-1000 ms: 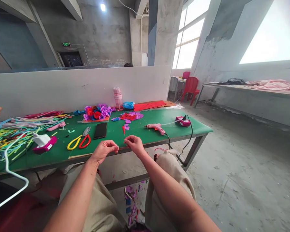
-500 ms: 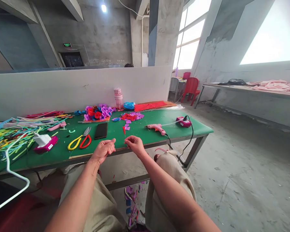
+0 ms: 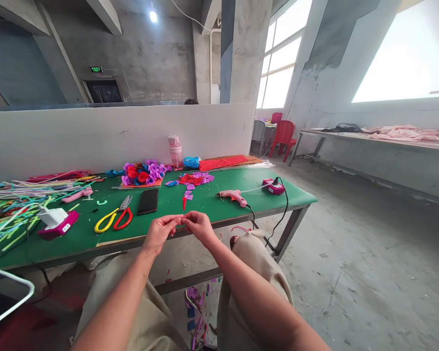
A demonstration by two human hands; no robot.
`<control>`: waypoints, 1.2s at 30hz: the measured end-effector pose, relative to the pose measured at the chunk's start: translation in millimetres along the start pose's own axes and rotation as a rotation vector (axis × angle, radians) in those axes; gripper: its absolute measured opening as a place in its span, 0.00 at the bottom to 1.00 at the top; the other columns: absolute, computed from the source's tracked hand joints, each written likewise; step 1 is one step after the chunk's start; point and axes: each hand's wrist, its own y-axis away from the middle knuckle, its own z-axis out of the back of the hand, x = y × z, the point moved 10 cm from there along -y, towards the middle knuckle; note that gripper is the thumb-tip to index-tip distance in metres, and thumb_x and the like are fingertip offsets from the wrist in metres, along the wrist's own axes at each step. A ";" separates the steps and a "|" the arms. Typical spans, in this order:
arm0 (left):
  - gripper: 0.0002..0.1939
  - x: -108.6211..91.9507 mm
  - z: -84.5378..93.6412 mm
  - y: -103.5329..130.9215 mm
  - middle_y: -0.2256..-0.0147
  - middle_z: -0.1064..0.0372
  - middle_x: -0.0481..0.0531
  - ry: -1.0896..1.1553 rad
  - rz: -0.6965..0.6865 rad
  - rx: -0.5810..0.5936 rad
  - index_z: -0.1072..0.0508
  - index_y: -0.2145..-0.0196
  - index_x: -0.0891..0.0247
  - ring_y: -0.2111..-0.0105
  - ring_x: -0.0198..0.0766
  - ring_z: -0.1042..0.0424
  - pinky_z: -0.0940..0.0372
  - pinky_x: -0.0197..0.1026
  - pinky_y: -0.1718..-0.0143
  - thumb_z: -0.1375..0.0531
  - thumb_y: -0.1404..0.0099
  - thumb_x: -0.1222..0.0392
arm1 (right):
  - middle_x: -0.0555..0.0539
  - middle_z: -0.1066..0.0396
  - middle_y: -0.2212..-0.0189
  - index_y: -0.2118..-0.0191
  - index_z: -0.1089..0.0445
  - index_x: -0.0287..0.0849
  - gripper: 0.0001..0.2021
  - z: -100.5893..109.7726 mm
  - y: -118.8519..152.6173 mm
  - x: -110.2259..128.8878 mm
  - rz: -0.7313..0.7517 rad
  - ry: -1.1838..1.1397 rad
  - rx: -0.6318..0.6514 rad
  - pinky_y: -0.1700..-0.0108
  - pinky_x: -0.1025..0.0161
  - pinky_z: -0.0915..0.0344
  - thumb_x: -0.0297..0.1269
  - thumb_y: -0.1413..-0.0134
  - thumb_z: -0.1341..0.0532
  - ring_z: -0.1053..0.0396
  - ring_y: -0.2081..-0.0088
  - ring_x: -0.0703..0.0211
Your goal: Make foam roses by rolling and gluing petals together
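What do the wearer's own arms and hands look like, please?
The left forearm and right forearm are bare, with no sleeves in view. The left hand and right hand are ungloved; I can make out no watch, bracelet or ring.

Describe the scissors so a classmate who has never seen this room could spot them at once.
Find the long green table in front of the white partition. Near its front edge, a black phone lies flat; the scissors are just left of it. Unlike the phone, they have one yellow handle and one red.
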 end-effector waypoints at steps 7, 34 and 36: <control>0.15 6.1 0.6 -2.8 0.75 0.27 0.50 0.051 0.011 -0.031 0.21 0.74 0.64 0.80 0.28 0.42 0.47 0.34 0.79 0.29 0.58 0.52 | 0.53 0.33 0.82 0.76 0.32 0.40 0.15 -4.8 7.3 -1.7 -0.076 -0.032 0.044 0.78 0.69 0.43 0.48 0.63 0.34 0.41 0.82 0.69; 0.16 1.4 40.5 -7.4 0.76 0.28 0.50 0.396 0.047 -0.191 0.26 0.74 0.66 0.79 0.28 0.34 0.37 0.33 0.76 0.29 0.59 0.57 | 0.50 0.29 0.79 0.74 0.26 0.38 0.14 6.4 15.2 -1.8 -0.154 0.065 0.155 0.74 0.69 0.39 0.45 0.63 0.33 0.39 0.80 0.69; 0.16 1.4 30.9 -5.7 0.76 0.28 0.49 0.364 0.057 -0.157 0.27 0.74 0.66 0.79 0.28 0.34 0.37 0.33 0.75 0.29 0.58 0.56 | 0.50 0.29 0.80 0.72 0.25 0.37 0.16 0.5 16.1 -3.9 -0.169 0.051 0.152 0.73 0.69 0.39 0.46 0.65 0.32 0.38 0.79 0.69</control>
